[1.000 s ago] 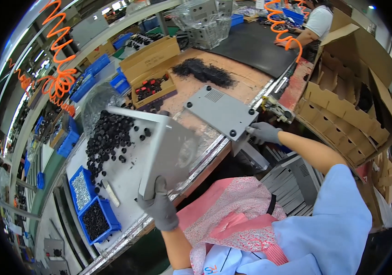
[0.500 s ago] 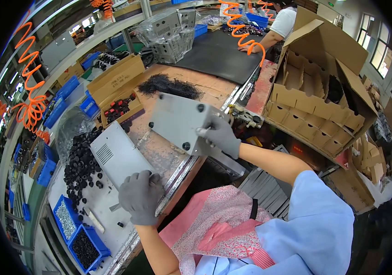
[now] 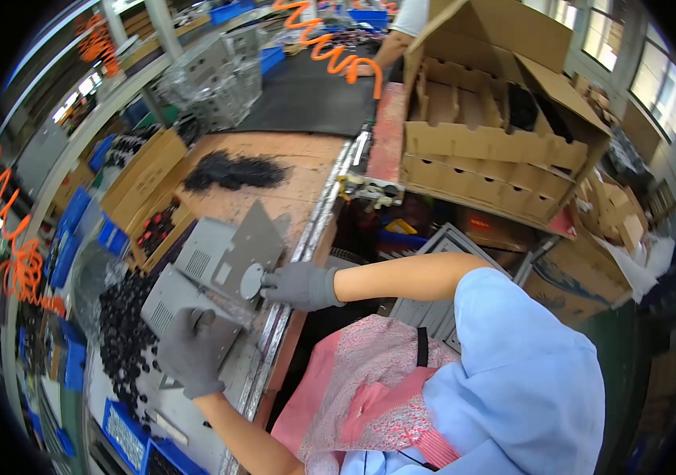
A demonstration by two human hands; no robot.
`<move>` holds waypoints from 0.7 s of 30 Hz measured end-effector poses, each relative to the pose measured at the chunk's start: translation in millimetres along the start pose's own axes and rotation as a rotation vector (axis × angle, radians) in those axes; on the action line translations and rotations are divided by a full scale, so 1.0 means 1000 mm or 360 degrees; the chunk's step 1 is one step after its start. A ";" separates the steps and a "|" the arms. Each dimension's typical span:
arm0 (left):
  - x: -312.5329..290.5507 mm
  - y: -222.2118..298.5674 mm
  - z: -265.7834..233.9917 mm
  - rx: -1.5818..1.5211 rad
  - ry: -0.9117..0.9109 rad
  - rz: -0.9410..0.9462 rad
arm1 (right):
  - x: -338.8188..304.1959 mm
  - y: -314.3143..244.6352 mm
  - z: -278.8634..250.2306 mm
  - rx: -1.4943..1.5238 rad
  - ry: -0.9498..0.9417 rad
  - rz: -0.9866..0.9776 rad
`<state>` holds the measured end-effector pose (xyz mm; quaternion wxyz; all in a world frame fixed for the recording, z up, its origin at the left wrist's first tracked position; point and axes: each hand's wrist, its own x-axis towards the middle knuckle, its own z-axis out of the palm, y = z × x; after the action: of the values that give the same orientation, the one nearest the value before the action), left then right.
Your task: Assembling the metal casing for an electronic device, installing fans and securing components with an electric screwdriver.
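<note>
Left hand (image 3: 193,348), right hand (image 3: 302,286) at 2 vented grey parts (image 3: 173,294).

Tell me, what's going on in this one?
A person in light blue works at a worn bench. The left grey-gloved hand lies over a slotted grey metal panel; the right grey-gloved hand is at the edge of a darker grey metal plate. Small round black caps lie heaped left of the panel. Another person's bare forearm shows beyond, by the black mat.

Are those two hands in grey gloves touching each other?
Apart. The head view shows a clear gap between the left hand and the right hand, with part of the nearer grey panel visible there.
</note>
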<state>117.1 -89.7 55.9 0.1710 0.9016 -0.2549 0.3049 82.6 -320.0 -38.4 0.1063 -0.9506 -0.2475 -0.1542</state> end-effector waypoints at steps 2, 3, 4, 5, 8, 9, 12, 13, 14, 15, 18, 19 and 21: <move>0.003 0.001 -0.003 0.0025 -0.0101 -0.0137 | -0.019 0.000 -0.018 -0.0029 0.0001 -0.0160; 0.007 0.003 0.000 0.0002 -0.0119 -0.0107 | -0.031 0.005 -0.023 -0.0033 0.0001 -0.0118; 0.009 0.005 0.002 0.0106 -0.0112 -0.0141 | -0.044 0.011 -0.030 -0.0051 -0.0020 -0.0009; 0.011 0.005 0.006 0.0212 -0.0104 -0.0182 | -0.057 0.018 -0.036 -0.0067 -0.0044 0.0093; 0.011 0.012 0.013 0.0283 -0.0137 -0.0166 | -0.104 0.028 -0.063 -0.0125 0.0079 0.0444; 0.011 0.016 0.013 0.0333 -0.0121 -0.0146 | -0.120 0.031 -0.075 -0.0132 0.0099 0.0568; 0.009 0.020 0.012 0.0360 -0.0142 -0.0192 | -0.157 0.060 -0.122 -0.0277 0.0276 0.0799; 0.008 0.020 0.011 0.0353 -0.0155 -0.0202 | -0.168 0.073 -0.146 -0.0306 0.0331 0.0951; 0.007 0.018 0.010 0.0318 -0.0153 -0.0196 | -0.178 0.083 -0.170 -0.0900 0.0576 0.0775; 0.008 0.018 0.009 0.0267 -0.0144 -0.0169 | -0.205 0.112 -0.186 -0.1126 0.0747 0.0900; 0.008 0.018 0.010 0.0277 -0.0159 -0.0154 | -0.236 0.148 -0.269 -0.1458 0.1098 0.1073; 0.008 0.019 0.011 0.0278 -0.0156 -0.0155 | -0.251 0.163 -0.285 -0.1394 0.1060 0.1459; 0.005 0.019 0.012 0.0276 -0.0084 -0.0133 | -0.276 0.194 -0.319 -0.1417 0.0610 0.2138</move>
<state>115.5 -113.1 53.2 0.0981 0.9305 -0.1941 0.2946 -125.5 -695.7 137.8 -0.1701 -0.8065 0.4798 -0.3008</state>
